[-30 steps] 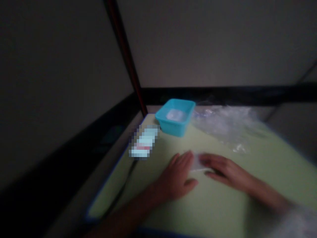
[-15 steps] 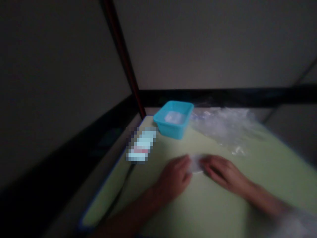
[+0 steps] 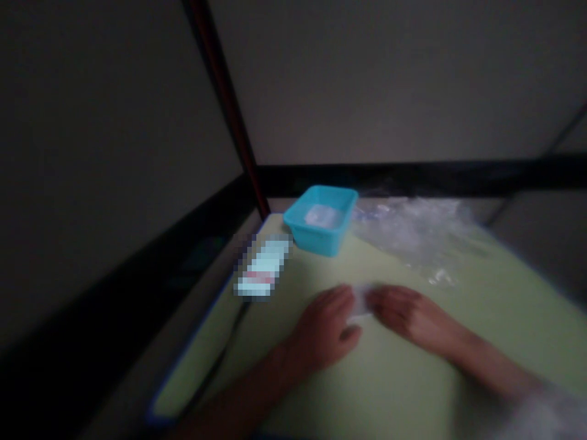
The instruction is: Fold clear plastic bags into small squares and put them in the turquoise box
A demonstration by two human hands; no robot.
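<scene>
A flat, whitish translucent sheet [image 3: 362, 303] is lying on the pale-green table [image 3: 394, 385] between the left hand [image 3: 324, 328] and right hand [image 3: 408, 315]; fingers are covering its sides, their grip impossible to tell. Beyond, crumpled clear plastic [image 3: 413, 232] is lying beside a turquoise rectangular tub [image 3: 316, 240].

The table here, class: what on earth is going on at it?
A person has both bare hands at a small pale sheet on the greenish table: the left hand at its left side, the right hand at its right. Beyond them stands a blue tub with something whitish inside, and crumpled clear plastic lies to its right. Blur hides whether the sheet is gripped or just pressed.
</scene>
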